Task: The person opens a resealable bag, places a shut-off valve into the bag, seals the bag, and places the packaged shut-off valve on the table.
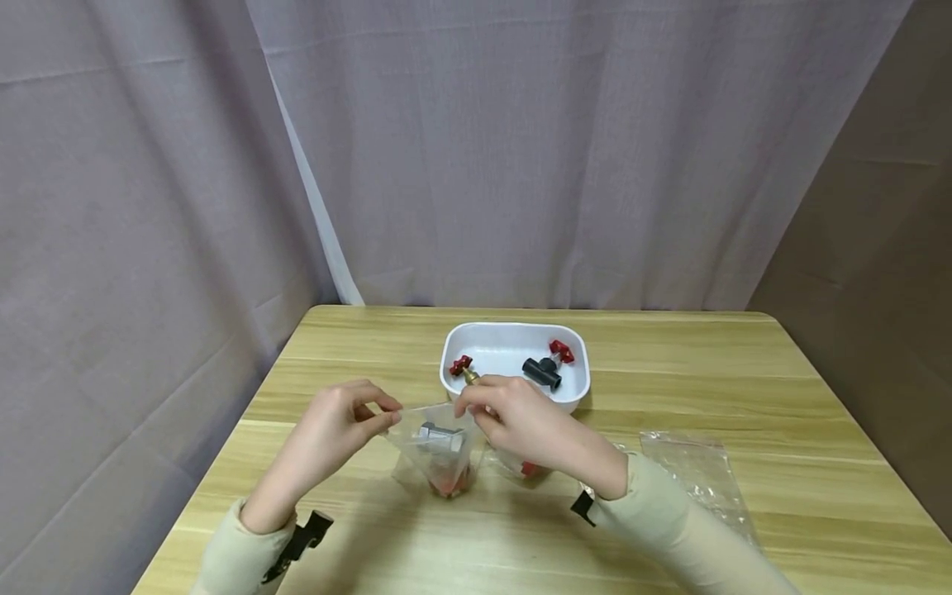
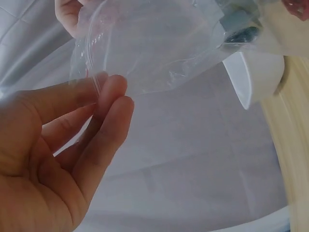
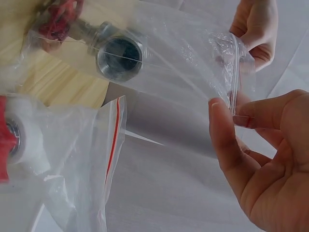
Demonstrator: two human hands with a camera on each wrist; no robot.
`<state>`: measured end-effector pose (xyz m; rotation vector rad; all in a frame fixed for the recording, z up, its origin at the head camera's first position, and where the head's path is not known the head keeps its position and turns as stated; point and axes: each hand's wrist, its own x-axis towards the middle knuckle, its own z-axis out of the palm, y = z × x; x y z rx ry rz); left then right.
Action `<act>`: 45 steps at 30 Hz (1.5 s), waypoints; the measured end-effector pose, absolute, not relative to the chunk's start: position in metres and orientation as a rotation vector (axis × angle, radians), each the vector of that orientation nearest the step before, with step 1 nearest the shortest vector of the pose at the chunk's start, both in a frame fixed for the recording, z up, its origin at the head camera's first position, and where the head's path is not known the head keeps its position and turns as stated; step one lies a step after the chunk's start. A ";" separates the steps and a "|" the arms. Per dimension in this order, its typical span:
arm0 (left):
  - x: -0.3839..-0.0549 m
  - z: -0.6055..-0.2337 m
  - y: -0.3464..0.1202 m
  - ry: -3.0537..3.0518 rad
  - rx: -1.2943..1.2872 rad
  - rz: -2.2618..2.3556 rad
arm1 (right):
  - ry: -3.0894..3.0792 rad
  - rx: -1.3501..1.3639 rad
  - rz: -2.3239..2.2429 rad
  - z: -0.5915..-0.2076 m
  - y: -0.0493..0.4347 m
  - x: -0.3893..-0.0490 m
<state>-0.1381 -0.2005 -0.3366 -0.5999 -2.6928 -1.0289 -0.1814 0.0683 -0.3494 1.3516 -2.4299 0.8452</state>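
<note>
Both hands hold up a clear zip bag (image 2: 149,53) by its mouth, one at each top corner. My left hand (image 1: 335,434) pinches the left corner between thumb and fingers. At the opposite corner, my right hand (image 1: 521,417) pinches the zip edge with thumb and fingertip. Inside the bag hangs a grey metal valve (image 3: 118,58), its red handwheel (image 3: 58,21) toward the bottom. Beside it, partly hidden under the right hand in the head view, lies a second zip bag (image 3: 79,159) with a red stripe, holding a white valve (image 3: 29,130) with a red handle.
Behind the hands stands a white tray (image 1: 494,329) holding a brass valve (image 1: 471,376) and a black valve (image 1: 541,373), both with red handwheels. A flat clear zip bag (image 1: 699,475) lies on the wooden table (image 1: 781,397) at the right. Grey curtains (image 1: 476,165) hang behind.
</note>
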 end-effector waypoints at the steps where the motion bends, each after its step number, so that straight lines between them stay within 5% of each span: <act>1: -0.138 -0.337 -0.202 -2.691 -0.609 -1.039 | -2.428 1.351 0.847 -0.349 0.068 -0.181; 17: -0.124 -0.355 -0.211 -2.555 -0.946 -1.008 | -2.517 1.328 1.026 -0.357 0.072 -0.178; 45: -0.106 -0.366 -0.210 -2.398 -0.852 -0.706 | -2.217 1.349 1.077 -0.392 0.099 -0.165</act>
